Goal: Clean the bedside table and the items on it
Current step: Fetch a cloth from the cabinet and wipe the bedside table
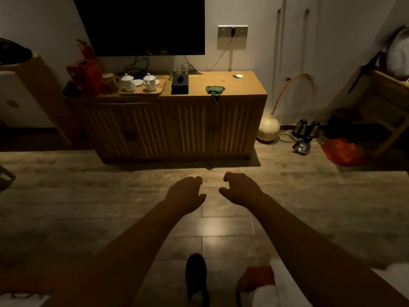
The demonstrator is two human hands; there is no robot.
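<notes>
Hands: left hand (187,193), right hand (241,189) hung loosely curled, empty, lower centre.
Risk: dim light; wiping could topple white lidded ceramic cups (128,82), upper left.

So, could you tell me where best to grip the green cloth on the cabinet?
Probably pinch the bunched middle of the green cloth from above and the front: it lies crumpled at the front edge of the cabinet, with one corner dangling over.
</notes>
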